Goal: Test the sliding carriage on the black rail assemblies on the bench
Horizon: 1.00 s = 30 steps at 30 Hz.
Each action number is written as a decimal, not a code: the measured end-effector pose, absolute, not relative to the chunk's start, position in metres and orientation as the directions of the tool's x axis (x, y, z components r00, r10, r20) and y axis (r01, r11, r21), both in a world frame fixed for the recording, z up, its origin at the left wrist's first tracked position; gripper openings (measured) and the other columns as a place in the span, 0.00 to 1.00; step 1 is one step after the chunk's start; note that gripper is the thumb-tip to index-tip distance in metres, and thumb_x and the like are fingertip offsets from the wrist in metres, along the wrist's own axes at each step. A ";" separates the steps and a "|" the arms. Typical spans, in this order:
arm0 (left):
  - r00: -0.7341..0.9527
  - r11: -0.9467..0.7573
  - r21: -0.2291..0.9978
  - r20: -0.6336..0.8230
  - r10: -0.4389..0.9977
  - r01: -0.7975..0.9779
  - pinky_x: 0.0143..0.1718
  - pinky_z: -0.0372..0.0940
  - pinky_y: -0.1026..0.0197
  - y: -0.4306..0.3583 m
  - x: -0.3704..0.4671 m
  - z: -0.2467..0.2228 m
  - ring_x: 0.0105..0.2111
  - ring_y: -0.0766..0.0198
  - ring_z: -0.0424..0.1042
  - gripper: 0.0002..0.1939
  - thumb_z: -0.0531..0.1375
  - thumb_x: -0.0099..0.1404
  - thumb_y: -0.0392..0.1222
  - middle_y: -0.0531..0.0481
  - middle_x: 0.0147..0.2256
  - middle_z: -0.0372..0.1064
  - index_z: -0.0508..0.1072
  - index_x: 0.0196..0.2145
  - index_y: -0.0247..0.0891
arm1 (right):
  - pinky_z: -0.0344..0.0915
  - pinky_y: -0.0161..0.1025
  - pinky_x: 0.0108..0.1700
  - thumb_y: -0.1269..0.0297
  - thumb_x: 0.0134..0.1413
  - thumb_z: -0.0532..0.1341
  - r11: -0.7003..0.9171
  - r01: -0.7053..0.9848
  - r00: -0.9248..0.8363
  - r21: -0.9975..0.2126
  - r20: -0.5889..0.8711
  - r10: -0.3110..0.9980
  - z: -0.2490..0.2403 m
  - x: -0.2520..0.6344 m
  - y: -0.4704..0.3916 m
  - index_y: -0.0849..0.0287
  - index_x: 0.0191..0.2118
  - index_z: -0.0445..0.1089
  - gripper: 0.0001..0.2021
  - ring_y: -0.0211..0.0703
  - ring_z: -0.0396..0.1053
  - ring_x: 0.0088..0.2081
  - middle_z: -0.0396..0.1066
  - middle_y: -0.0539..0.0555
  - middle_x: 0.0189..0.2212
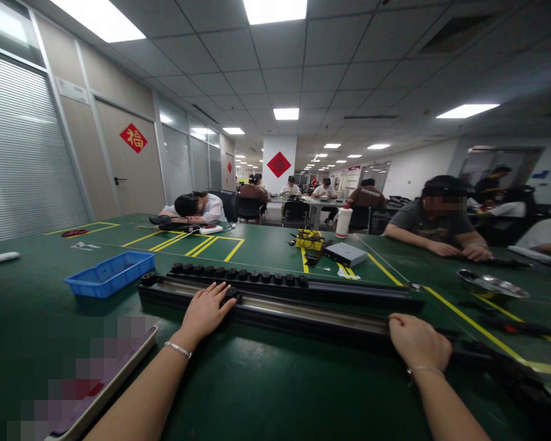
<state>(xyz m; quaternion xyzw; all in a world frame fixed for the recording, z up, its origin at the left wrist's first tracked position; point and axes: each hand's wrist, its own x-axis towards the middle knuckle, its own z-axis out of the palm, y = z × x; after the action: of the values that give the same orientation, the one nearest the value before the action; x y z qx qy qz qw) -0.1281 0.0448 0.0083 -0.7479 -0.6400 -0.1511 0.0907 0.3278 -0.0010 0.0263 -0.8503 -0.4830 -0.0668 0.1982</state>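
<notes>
A long black rail (303, 311) with a silvery channel lies across the green table in front of me. My left hand (209, 309) rests on it with the fingers stretched out. Its fingertips and thumb touch a small round black piece (232, 294) seated in the channel. Further right, my right hand (417, 340) is closed over the rail, its fingertips hidden behind the near edge. Another black piece (149, 279) sits at the rail's left end. Just behind lies a second black rail (362, 293), with a row of several similar black pieces (243, 274) along its left half.
A blue tray (110, 275) stands left of the rails, and a pale-rimmed tray-like object (138, 349) lies nearer. Behind are a grey box (346, 253), a yellow item (308, 239) and a white bottle (344, 222). Metal bowls (491, 285) stand at right, near a seated person (441, 223).
</notes>
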 end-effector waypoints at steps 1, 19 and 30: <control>0.134 -0.162 0.056 0.344 0.929 0.985 0.57 0.50 0.50 0.045 -0.128 0.009 0.60 0.55 0.51 0.27 0.44 0.66 0.58 0.54 0.59 0.55 0.62 0.57 0.46 | 0.58 0.47 0.47 0.61 0.50 0.47 -0.452 0.850 0.521 -0.272 0.306 0.796 0.026 0.328 -0.001 0.49 0.41 0.75 0.21 0.49 0.64 0.50 0.70 0.51 0.49; 0.119 -0.128 0.004 0.339 0.933 0.992 0.56 0.50 0.48 0.042 -0.119 0.010 0.60 0.51 0.51 0.28 0.43 0.65 0.60 0.48 0.60 0.55 0.61 0.58 0.47 | 0.58 0.47 0.46 0.61 0.52 0.45 -0.475 0.843 0.533 -0.252 0.278 0.799 0.030 0.326 -0.001 0.50 0.42 0.75 0.21 0.49 0.65 0.48 0.70 0.53 0.48; 0.106 -0.116 0.012 0.327 0.939 0.993 0.56 0.49 0.48 0.043 -0.117 0.010 0.61 0.49 0.50 0.30 0.42 0.64 0.62 0.47 0.60 0.54 0.60 0.58 0.47 | 0.58 0.47 0.45 0.62 0.51 0.46 -0.455 0.850 0.521 -0.265 0.301 0.799 0.027 0.327 0.000 0.50 0.40 0.75 0.21 0.49 0.65 0.48 0.70 0.53 0.48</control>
<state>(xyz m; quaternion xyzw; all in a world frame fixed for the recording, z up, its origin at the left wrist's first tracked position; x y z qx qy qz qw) -0.1168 0.0427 0.0098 -0.7361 -0.6562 -0.1277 0.1059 0.3270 -0.0004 0.0272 -0.8502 -0.4849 -0.0664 0.1940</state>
